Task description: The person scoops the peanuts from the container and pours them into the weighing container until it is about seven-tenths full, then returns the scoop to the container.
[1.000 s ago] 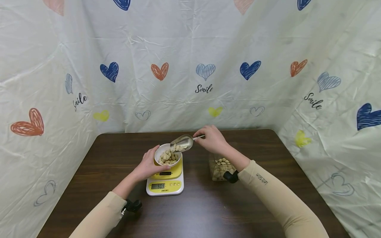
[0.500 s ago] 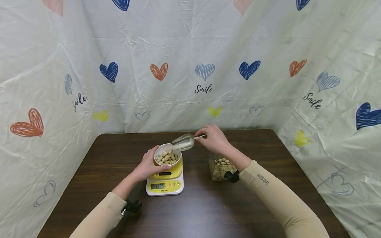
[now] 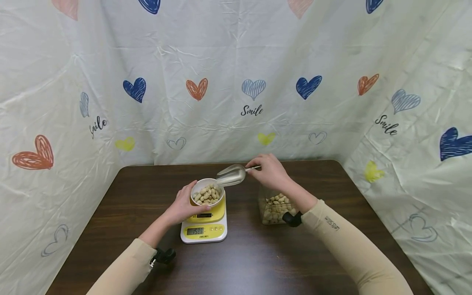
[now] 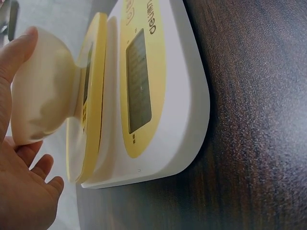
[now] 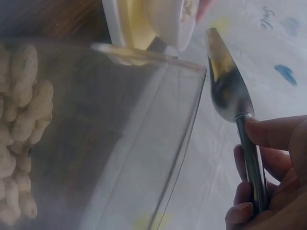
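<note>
A white bowl (image 3: 199, 184) of unshelled peanuts (image 3: 207, 196) stands on a yellow-and-white kitchen scale (image 3: 221, 234), whose display reads about 158.6. My left hand (image 3: 184, 205) holds the bowl from its left side, thumb near the front and fingers round the back. In the left wrist view the thumb lies against the bowl wall (image 4: 45, 91), with the other fingers below it. Pinched by its handle in my right hand (image 3: 271, 172) is a metal scoop (image 3: 233, 174). Its mouth overlaps the bowl's right rim in the head view, and no peanuts show in it.
Right of the scale, below my right forearm, a clear open container (image 3: 262, 203) holds more peanuts (image 5: 24, 120). Its transparent wall (image 5: 144, 124) fills much of the right wrist view. The dark wooden table (image 3: 239, 262) ends at a heart-printed curtain (image 3: 221, 123).
The scoop's peanuts have dropped into the bowl, and the displayed number has climbed. My right hand has drawn the scoop slightly right. The left hand stays on the bowl.
</note>
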The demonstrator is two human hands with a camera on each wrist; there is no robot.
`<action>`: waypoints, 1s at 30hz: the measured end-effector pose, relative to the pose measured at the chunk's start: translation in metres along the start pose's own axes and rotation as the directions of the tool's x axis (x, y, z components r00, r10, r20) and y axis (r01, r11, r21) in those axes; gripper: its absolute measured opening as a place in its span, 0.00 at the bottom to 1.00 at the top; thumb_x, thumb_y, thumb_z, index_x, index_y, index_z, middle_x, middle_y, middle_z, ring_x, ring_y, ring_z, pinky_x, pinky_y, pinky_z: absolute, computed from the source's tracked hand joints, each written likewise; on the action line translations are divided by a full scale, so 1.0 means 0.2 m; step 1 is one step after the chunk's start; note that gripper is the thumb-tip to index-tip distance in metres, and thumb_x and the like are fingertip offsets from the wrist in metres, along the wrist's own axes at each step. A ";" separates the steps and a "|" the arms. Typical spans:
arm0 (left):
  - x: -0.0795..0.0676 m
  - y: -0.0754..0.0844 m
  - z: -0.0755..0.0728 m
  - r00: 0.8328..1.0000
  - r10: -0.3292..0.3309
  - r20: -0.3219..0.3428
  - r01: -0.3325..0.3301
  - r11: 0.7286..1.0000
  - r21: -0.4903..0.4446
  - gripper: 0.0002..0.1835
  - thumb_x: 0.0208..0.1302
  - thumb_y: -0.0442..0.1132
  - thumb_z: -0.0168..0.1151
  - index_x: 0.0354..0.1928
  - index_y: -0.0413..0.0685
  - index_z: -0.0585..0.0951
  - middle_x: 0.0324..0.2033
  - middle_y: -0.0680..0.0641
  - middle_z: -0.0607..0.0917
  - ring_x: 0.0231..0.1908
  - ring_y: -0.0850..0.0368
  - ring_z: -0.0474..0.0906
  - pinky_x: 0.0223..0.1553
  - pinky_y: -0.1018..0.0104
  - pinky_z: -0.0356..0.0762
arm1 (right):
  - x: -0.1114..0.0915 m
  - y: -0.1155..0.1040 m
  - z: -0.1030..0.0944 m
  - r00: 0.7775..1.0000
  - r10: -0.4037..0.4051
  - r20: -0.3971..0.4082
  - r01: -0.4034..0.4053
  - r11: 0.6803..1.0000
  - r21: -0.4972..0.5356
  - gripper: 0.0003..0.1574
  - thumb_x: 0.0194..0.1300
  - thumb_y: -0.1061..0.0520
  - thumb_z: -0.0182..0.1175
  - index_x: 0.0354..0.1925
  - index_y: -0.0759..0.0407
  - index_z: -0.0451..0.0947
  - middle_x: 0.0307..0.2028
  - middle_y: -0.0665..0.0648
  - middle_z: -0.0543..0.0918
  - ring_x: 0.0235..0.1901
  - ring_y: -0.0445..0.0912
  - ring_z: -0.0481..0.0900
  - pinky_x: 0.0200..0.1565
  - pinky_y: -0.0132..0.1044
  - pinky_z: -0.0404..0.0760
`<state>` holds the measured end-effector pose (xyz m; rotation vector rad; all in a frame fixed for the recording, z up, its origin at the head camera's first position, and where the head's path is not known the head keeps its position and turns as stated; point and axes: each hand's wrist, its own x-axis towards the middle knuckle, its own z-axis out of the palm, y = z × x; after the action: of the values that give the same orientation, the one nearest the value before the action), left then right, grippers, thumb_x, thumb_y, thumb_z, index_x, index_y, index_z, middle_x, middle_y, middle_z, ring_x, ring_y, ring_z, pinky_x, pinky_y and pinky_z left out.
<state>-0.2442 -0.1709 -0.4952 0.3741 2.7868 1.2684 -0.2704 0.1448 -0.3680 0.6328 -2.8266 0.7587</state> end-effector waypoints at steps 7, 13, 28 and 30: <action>0.00 0.00 0.00 1.000 -0.002 -0.003 0.002 1.000 0.005 0.62 0.34 0.70 0.70 0.71 0.59 0.50 0.63 0.48 0.60 0.61 0.48 0.52 0.54 0.44 0.60 | -0.03 0.03 -0.04 1.000 -0.018 -0.003 0.018 1.000 0.005 0.10 0.62 0.48 0.61 0.42 0.44 0.83 0.41 0.45 0.78 0.44 0.46 0.68 0.44 0.43 0.67; -0.01 0.00 0.00 1.000 -0.001 -0.003 0.001 1.000 0.004 0.63 0.34 0.70 0.70 0.72 0.59 0.49 0.64 0.47 0.59 0.62 0.47 0.51 0.55 0.42 0.58 | -0.07 0.04 -0.09 1.000 -0.004 -0.003 0.004 1.000 0.026 0.10 0.62 0.48 0.61 0.43 0.44 0.83 0.44 0.45 0.78 0.44 0.46 0.67 0.43 0.44 0.67; -0.05 0.28 -0.07 0.984 0.161 -0.071 -0.159 0.987 0.040 0.62 0.39 0.67 0.69 0.71 0.73 0.37 0.69 0.59 0.47 0.68 0.55 0.39 0.58 0.41 0.55 | -0.26 0.25 -0.36 0.998 0.008 -0.070 -0.007 1.000 0.026 0.13 0.62 0.47 0.61 0.44 0.46 0.83 0.45 0.49 0.79 0.50 0.50 0.68 0.48 0.49 0.65; -0.05 0.36 -0.07 0.979 0.191 -0.065 -0.190 0.982 0.023 0.62 0.39 0.68 0.69 0.71 0.73 0.38 0.69 0.60 0.48 0.68 0.57 0.39 0.58 0.42 0.56 | -0.29 0.28 -0.40 0.997 0.019 -0.071 -0.017 1.000 0.023 0.12 0.62 0.47 0.61 0.44 0.46 0.82 0.45 0.49 0.79 0.50 0.50 0.68 0.46 0.49 0.66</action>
<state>-0.2215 -0.1382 -0.4327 0.6246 2.8775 1.3178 -0.2400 0.2499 -0.3383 0.5724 -2.7665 0.8005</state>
